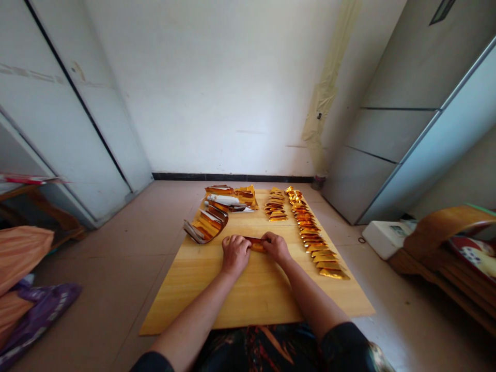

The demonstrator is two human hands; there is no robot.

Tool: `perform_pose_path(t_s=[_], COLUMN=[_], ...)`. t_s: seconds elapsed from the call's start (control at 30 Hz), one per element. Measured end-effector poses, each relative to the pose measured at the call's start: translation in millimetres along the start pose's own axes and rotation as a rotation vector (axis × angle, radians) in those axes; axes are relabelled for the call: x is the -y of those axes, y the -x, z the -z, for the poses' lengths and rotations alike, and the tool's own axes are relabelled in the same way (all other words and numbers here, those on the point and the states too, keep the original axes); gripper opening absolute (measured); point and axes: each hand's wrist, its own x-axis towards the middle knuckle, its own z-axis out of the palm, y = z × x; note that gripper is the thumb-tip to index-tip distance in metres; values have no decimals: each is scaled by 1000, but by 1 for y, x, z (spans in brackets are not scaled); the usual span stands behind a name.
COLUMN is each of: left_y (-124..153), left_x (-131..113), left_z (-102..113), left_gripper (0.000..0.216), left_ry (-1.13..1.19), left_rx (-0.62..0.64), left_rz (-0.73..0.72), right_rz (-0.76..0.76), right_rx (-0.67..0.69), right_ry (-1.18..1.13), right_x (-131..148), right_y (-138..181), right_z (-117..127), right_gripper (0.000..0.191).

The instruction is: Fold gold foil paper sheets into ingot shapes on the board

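From my remote seat I see both hands meeting just above the centre of the frame, low on a pale wooden desk. The left hand and the right hand lie knuckles up, close together, with a foil strip stretched between them. Each grip is curled down over one end of the strip, fingers bent and closed onto it, so that only the short gold middle shows. I cannot tell whether the thumbs sit under the foil or only press it flat against the wood.

Right of the hands, a long row of folded gold pieces runs from the far edge of the desk down toward the lower right, each one overlapping the next. A shorter row lies further up, between that line and the far-left pile. Just up and left of the left hand sits a curved stack of gold sheets, fanned on edge. Behind it is a loose heap of gold paper with a white roll lying on top.

The desk sits low over a tiled floor. On the right of the frame stand a grey fridge, a white box on the floor and a wooden chair. At the lower left lie an orange cloth and a purple bag.
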Motion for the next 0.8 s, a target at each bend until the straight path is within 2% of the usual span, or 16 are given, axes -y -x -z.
perform_pose_path(t_s=[0.3, 0.5, 0.8], left_y=[4, 12, 15], left_x=[6, 6, 16], left_z=[-5, -3, -8], left_gripper=[15, 16, 14], left_ry=[22, 4, 68], left_rx=[-22, -11, -51], left_rz=[-108, -178, -159], right_rz=[44, 30, 86], right_rx=[-71, -54, -96], right_ry=[-63, -118, -124], right_x=[-7, -9, -3], right_y=[-2, -4, 5], right_z=[-4, -5, 1], right_gripper=[12, 13, 6])
